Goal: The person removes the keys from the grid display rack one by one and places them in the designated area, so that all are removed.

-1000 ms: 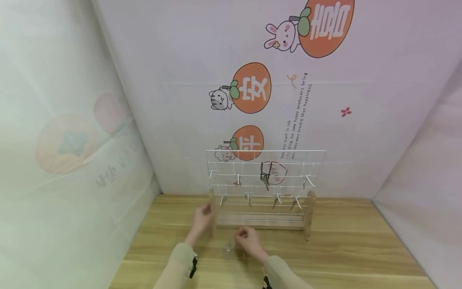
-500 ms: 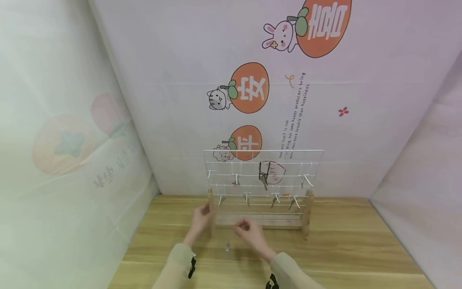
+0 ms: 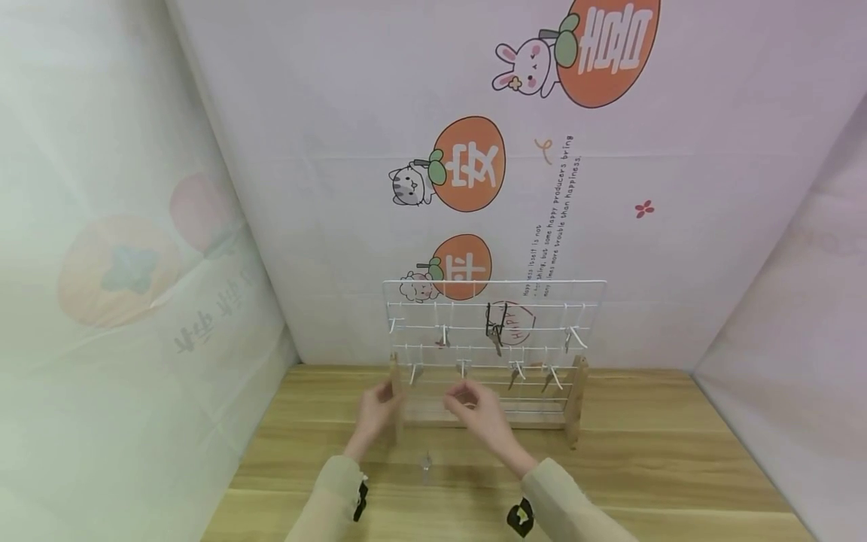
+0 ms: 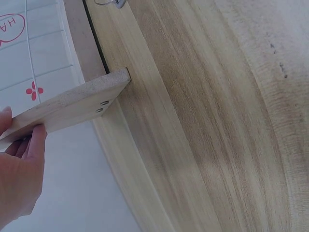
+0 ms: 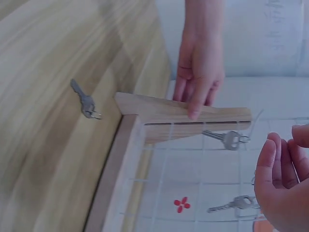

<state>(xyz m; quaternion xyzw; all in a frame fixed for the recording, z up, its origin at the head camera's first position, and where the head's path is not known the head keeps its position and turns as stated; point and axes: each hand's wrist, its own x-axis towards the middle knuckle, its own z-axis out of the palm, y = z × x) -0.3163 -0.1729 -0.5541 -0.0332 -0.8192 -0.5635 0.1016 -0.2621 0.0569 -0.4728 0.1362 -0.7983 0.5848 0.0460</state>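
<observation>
In the head view, my left hand [image 3: 378, 412] grips the left wooden post [image 3: 396, 399] of a white wire rack [image 3: 494, 282]. The left wrist view shows this hand [image 4: 21, 179] with its fingers against the post's edge [image 4: 72, 107]. My right hand [image 3: 482, 412] is raised before the rack's lower part, fingers bent, thumb apart from them in the right wrist view, where the hand [image 5: 285, 183] shows nothing held. Beside it a key [image 5: 236, 203] hangs on the rack, its ring end partly hidden. Another key [image 5: 229, 139] hangs nearer the post.
One key [image 5: 86, 102] lies on the wooden table [image 3: 643, 467] in front of the rack. More keys hang from hooks, among them one at a black hook [image 3: 497, 324] and one on the lower right [image 3: 550, 378]. A printed white cloth [image 3: 339, 226] stands behind.
My right hand has risen from beside the key on the table to the rack's lower hooks, covering a hanging key in the head view. My left hand stays on the post.
</observation>
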